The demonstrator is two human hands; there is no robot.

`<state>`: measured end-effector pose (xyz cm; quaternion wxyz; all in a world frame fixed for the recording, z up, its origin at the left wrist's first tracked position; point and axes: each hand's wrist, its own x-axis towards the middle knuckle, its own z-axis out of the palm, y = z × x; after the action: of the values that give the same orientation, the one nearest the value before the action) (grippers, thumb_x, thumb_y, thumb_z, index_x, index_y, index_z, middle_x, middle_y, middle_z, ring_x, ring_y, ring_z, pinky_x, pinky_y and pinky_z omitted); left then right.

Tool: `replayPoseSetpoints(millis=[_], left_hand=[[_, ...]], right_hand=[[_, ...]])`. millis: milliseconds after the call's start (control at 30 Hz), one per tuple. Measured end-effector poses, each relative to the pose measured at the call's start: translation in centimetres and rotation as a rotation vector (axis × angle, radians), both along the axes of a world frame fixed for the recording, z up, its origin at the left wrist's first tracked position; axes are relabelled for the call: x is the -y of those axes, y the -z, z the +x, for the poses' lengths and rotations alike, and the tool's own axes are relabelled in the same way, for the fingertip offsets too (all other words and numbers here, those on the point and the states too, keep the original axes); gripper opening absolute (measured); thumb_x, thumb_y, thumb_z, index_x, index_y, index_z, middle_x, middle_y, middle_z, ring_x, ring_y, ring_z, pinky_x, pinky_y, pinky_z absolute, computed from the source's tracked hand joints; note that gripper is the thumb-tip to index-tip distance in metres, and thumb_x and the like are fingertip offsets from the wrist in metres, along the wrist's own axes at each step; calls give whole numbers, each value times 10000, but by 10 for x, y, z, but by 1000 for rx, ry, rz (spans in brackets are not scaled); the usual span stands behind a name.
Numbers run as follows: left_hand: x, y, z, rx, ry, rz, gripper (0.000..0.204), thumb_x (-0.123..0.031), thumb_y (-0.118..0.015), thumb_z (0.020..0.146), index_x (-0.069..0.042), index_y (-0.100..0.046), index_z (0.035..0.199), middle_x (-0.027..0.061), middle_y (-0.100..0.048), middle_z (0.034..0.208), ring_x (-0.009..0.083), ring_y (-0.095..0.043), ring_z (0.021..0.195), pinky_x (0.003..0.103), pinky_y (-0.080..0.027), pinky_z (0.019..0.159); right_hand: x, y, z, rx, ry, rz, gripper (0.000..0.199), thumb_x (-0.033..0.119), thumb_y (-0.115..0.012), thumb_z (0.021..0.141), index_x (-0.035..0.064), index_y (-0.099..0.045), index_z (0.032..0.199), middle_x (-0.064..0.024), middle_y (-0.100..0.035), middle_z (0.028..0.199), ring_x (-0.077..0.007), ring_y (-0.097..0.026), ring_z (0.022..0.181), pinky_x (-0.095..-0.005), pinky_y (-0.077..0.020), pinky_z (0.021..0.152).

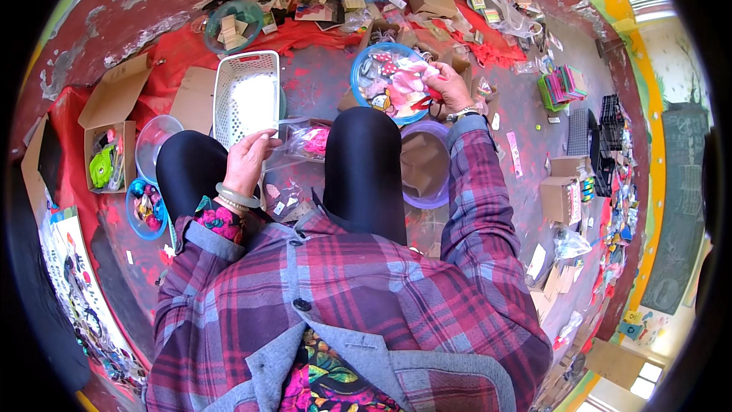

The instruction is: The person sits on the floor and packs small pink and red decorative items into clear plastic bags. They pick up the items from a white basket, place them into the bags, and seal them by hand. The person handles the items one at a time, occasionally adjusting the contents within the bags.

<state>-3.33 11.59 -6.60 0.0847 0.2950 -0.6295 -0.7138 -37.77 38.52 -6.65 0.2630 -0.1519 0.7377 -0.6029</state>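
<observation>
My left hand is closed, its fingertips pinching the edge of a clear plastic bag between my knees. A bright pink bundle shows in or under that bag; I cannot tell which. My right hand reaches over a round blue basin beyond my right knee. Its fingers are closed on a pale pink soft piece among several small colourful items, some red with white dots. What exactly the piece is cannot be made out. A white perforated plastic basket stands just beyond my left hand.
A purple tub holding cardboard is beside my right knee. On the left are an open cardboard box and a blue bowl of shiny items. A green basket with pink packs and black crates stand at right.
</observation>
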Motion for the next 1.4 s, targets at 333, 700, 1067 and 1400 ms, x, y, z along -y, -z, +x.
replayPoseSetpoints(millis=[333, 700, 1067, 1400], left_hand=[[7, 7, 9, -33, 1, 47, 298, -216, -454, 918, -4, -583, 1082, 77, -654, 891, 122, -602, 810, 235, -455, 734], [4, 9, 9, -85, 36, -25, 281, -186, -456, 908, -6, -593, 1076, 68, -651, 905, 107, -590, 805, 227, -446, 721], [0, -1, 13, -135, 91, -170, 284, -175, -462, 906, -15, -595, 1099, 40, -644, 876, 98, -572, 773, 230, -454, 713], [-8, -29, 17, -171, 158, -350, 268, -142, -457, 902, -23, -590, 1103, 79, -634, 917, 137, -599, 816, 249, -478, 708]], right_hand=[[23, -84, 33, -33, -51, -156, 183, 144, -633, 827, 18, -607, 957, -20, -621, 851, -80, -581, 741, -196, -466, 665], [90, -130, 169, -422, -454, -55, 235, 77, -662, 751, 10, -583, 962, -22, -569, 828, -90, -540, 765, -228, -453, 707], [127, -95, 224, -1393, -521, 260, 109, 157, -596, 734, 160, -536, 825, -22, -519, 672, -212, -580, 622, -334, -452, 501], [125, -93, 232, -1221, -582, 217, 120, 132, -586, 739, 148, -558, 855, -42, -538, 722, -254, -577, 631, -349, -446, 508]])
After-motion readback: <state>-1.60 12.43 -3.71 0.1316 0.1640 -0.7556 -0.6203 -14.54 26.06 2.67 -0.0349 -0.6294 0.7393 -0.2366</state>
